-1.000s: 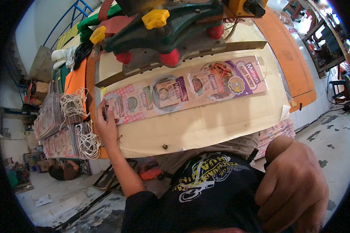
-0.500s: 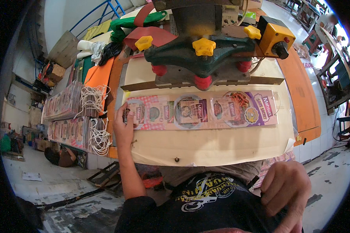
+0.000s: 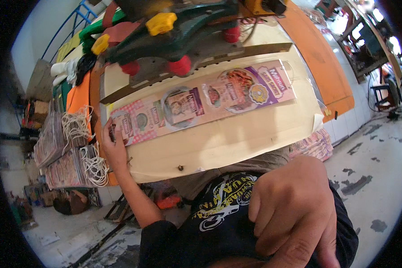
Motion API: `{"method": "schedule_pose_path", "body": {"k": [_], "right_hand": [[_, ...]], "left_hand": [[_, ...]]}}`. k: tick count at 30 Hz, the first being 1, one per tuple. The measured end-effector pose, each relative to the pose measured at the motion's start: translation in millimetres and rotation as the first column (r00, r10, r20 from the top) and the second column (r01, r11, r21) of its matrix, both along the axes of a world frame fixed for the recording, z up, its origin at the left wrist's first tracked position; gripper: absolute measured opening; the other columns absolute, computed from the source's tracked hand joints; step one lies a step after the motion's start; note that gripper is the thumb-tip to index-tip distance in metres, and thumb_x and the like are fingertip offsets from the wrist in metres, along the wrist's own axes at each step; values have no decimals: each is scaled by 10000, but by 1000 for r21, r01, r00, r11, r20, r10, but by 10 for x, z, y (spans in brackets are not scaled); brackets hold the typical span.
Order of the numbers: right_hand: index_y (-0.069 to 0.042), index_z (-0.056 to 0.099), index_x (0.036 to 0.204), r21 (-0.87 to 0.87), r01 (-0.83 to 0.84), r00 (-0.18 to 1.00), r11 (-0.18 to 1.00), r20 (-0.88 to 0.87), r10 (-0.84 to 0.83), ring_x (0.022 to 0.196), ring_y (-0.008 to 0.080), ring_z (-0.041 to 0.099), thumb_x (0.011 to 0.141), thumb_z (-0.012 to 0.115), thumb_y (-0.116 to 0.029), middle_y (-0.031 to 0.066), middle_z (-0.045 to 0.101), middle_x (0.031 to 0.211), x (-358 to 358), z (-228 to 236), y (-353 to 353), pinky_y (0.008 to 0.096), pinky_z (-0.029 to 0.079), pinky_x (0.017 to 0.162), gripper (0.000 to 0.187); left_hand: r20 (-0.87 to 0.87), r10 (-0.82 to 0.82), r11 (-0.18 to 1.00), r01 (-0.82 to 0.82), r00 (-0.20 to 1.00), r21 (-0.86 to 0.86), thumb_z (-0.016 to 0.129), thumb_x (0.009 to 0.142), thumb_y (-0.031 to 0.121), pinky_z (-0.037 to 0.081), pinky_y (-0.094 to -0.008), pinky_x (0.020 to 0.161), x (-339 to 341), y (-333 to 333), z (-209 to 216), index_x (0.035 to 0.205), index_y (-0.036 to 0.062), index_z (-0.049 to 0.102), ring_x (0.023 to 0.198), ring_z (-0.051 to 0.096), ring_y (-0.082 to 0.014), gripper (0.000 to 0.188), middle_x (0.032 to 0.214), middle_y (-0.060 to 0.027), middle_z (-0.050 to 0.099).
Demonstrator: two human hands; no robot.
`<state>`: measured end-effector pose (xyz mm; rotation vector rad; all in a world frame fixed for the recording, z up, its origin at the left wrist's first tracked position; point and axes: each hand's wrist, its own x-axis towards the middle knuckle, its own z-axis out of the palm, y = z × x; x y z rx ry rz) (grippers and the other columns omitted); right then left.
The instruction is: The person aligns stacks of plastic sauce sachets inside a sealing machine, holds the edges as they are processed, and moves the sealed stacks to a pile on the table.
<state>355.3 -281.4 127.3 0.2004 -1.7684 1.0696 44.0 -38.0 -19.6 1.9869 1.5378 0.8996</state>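
Observation:
A long printed card strip (image 3: 174,123), pink with food pictures and sachet images, lies on the cream sheet (image 3: 236,134) covering the worktable. A white cord loop hangs from its purple right end. My left hand (image 3: 114,145) grips the strip's left end, thumb on top and fingers along the edge. My right hand (image 3: 295,210) is raised close in front of my body, well away from the strip. Its fingers are curled closed; what they hold, if anything, is hidden. Above the strip's far side stands a press (image 3: 178,40) with a dark green frame, yellow knobs and red feet.
A metal bar (image 3: 254,51) runs under the press, just beyond the strip. Stacked strips (image 3: 67,167) with white cords (image 3: 94,165) stand at the left. More printed sheets (image 3: 315,145) lie below the table's right front. A person (image 3: 71,202) is low at the far left.
My view has turned and shifted, so the table now appears tilted and farther left. The right hand has come closer to the camera. My left hand stays at the strip's left end.

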Motion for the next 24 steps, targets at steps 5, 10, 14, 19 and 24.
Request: {"method": "schedule_pose_path", "body": {"k": [5,10,14,19,24], "right_hand": [[249,409,1411,101,-53,998,994,-14,54,418,134,633,882,763,-558,195,687,640,-118,-107,171,252,486,373,1027],[164,485,1382,-130,-133,984,983,106,147,511,183,630,918,673,-610,140,690,770,-97,-98,56,291,466,428,922],[115,622,1273,-68,-80,947,995,305,97,596,236,644,933,629,-646,112,696,849,83,-86,83,340,469,492,833],[-55,725,969,-179,849,466,497,696,-546,589,196,619,925,768,-297,91,721,812,566,-318,-290,319,480,578,249],[-54,713,1107,291,884,-459,-365,685,-565,675,209,645,948,723,-221,102,681,795,1054,-856,-190,352,509,649,231]], "left_hand": [[-8,-17,1000,17,1000,-21,581,1050,255,549,-354,887,17,30,36,1418,41,583,1121,639,-233,425,1300,-123,650],[-84,-36,997,42,996,65,570,1049,220,586,-323,735,-176,99,-73,1427,32,569,1117,646,-209,423,1371,-129,622],[-27,-35,998,36,999,49,571,1049,241,581,-299,676,-90,38,-77,1428,36,572,1046,659,-182,430,1359,-117,628],[-18,-30,998,31,999,62,578,1053,278,580,-293,657,-87,15,-26,1428,47,575,1007,656,-168,441,1331,-111,630],[-17,-40,996,41,999,74,576,1057,280,580,-299,655,-71,30,-36,1430,52,572,1005,652,-173,437,1316,-112,624]]}}
